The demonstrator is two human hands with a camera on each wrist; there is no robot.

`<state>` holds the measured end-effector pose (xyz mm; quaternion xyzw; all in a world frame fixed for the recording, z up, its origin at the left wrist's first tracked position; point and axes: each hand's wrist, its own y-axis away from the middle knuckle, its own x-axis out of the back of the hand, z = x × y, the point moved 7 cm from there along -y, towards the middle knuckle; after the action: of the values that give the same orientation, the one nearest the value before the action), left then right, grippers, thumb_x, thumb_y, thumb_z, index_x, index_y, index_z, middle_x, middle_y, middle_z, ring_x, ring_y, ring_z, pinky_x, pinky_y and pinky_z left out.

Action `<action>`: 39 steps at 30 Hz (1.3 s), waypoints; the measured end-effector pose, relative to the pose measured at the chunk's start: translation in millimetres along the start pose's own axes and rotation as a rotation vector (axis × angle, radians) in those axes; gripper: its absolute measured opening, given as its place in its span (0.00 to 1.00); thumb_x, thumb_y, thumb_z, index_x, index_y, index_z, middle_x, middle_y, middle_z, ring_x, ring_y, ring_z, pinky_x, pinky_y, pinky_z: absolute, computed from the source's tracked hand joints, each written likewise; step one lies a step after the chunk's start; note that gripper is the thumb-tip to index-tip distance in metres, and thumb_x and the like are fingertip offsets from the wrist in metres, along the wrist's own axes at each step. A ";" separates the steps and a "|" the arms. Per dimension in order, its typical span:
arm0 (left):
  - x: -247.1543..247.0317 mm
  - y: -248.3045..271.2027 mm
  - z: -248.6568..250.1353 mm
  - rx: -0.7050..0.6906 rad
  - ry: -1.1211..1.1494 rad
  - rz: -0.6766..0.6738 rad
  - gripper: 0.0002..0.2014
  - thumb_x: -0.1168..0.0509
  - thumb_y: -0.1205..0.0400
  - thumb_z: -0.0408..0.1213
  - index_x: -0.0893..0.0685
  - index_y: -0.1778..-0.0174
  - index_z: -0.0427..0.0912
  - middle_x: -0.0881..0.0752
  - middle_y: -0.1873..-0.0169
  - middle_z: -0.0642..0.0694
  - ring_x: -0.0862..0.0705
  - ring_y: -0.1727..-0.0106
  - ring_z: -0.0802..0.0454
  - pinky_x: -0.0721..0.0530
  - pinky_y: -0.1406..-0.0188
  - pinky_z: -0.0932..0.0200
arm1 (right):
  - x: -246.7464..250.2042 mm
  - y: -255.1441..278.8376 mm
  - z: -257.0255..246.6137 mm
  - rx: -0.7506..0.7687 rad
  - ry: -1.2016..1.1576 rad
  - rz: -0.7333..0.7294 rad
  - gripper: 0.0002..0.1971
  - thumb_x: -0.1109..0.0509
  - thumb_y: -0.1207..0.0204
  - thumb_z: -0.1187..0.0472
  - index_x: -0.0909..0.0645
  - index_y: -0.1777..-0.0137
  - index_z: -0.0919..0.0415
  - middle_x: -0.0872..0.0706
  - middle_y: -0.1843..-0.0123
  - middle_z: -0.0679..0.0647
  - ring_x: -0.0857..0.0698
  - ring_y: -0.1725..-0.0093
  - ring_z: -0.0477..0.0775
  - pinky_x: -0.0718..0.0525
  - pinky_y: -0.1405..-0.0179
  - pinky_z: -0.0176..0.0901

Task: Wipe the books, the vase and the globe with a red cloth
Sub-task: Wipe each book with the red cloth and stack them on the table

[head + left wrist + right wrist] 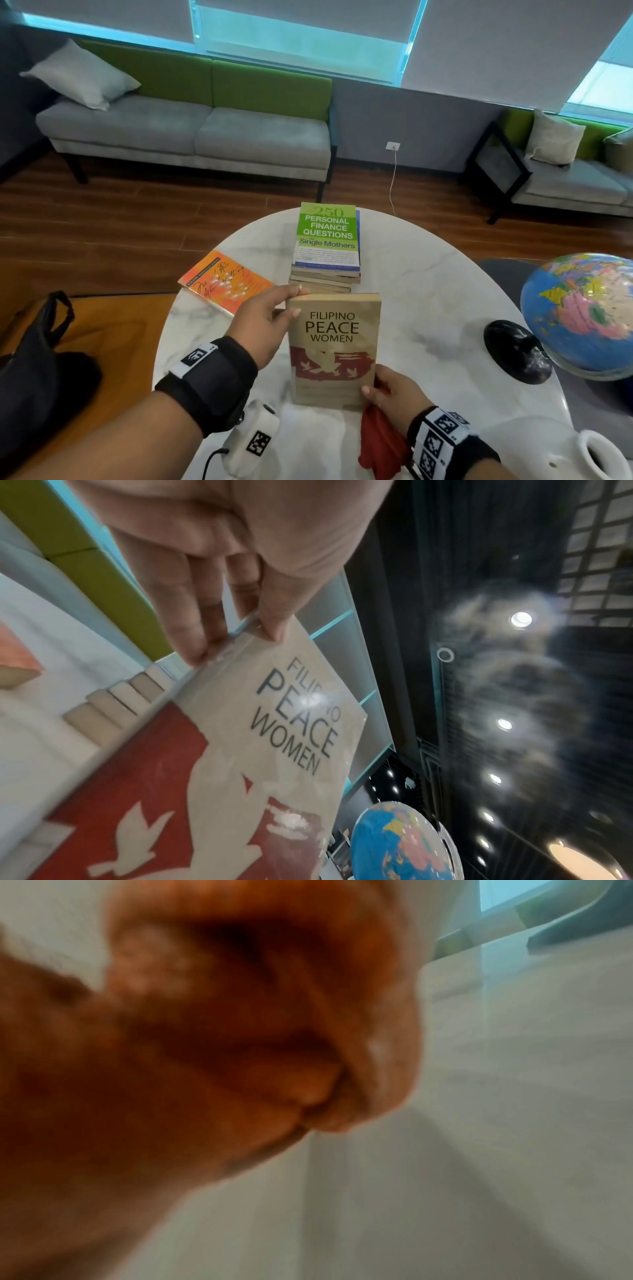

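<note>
A tan book titled "Filipino Peace Women" [334, 349] [274, 737] stands tilted over the white marble table [428, 291]. My left hand [274, 318] [236, 639] pinches its top left corner, thumb on the cover. My right hand [387, 394] grips the book's bottom right corner together with the red cloth [380, 445], which hangs below the palm. Behind it is a stack of books [327, 246] topped by a green one. An orange book [226, 281] lies to the left. The globe [582, 315] [394, 842] stands at the right. The white vase [596, 459] is at the bottom right. The right wrist view is blurred skin.
The globe's black base [517, 353] sits near the table's right edge. A black bag [37, 370] rests on an orange seat to the left. A grey and green sofa [191, 133] stands beyond the table. A white cord [394, 181] runs from a wall socket.
</note>
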<state>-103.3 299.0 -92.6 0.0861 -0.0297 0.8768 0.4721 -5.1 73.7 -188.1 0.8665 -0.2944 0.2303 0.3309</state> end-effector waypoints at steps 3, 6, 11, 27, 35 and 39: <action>6.2 -4.7 -4.5 0.031 0.049 0.021 0.22 0.36 0.18 0.26 0.23 0.36 0.58 0.16 0.41 0.51 0.13 0.47 0.56 0.14 0.43 0.49 | -4.1 3.5 -0.9 0.009 -0.147 0.019 0.09 0.34 0.19 0.62 0.18 0.44 0.48 0.10 0.48 0.41 0.13 0.46 0.41 0.17 0.37 0.46; 2.7 -6.6 -11.6 0.063 0.059 -0.029 0.34 0.35 0.18 0.28 0.41 0.19 0.53 0.24 0.32 0.53 0.19 0.38 0.57 0.19 0.41 0.59 | -3.6 4.2 -12.6 0.031 -0.244 0.043 0.11 0.36 0.18 0.62 0.18 0.42 0.47 0.10 0.48 0.41 0.12 0.48 0.42 0.15 0.40 0.45; 1.1 -5.7 -31.3 0.105 -0.172 -0.022 0.35 0.31 0.20 0.35 0.41 0.19 0.52 0.26 0.34 0.58 0.25 0.34 0.58 0.25 0.34 0.59 | 19.2 -18.9 -34.8 0.006 -0.402 0.104 0.11 0.37 0.17 0.64 0.18 0.41 0.50 0.09 0.50 0.45 0.10 0.50 0.46 0.14 0.47 0.42; 31.7 3.4 -94.9 0.288 -0.425 0.018 0.18 0.34 0.18 0.37 0.23 0.32 0.50 0.16 0.48 0.54 0.19 0.49 0.61 0.28 0.54 0.72 | 117.5 -139.1 -126.6 -0.107 0.017 0.311 0.17 0.33 0.20 0.59 0.20 0.31 0.55 0.15 0.37 0.56 0.16 0.43 0.58 0.20 0.44 0.41; 51.4 -9.0 -104.0 0.311 -0.625 0.138 0.19 0.33 0.19 0.40 0.22 0.31 0.48 0.20 0.35 0.50 0.23 0.35 0.52 0.27 0.31 0.58 | 107.7 -159.9 -126.0 -0.121 0.098 0.300 0.19 0.33 0.20 0.58 0.22 0.30 0.57 0.14 0.38 0.58 0.15 0.43 0.61 0.17 0.39 0.52; 50.7 -11.6 -107.2 0.324 -0.613 0.142 0.19 0.32 0.20 0.40 0.22 0.32 0.47 0.20 0.37 0.51 0.21 0.37 0.53 0.26 0.32 0.59 | 108.1 -164.4 -127.7 -0.125 0.131 0.279 0.16 0.35 0.19 0.58 0.20 0.32 0.56 0.13 0.40 0.57 0.14 0.46 0.59 0.17 0.41 0.52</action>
<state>-134.2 361.5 -189.3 0.4170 -0.0363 0.8340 0.3594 155.6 225.4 -109.7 0.7782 -0.4031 0.3114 0.3674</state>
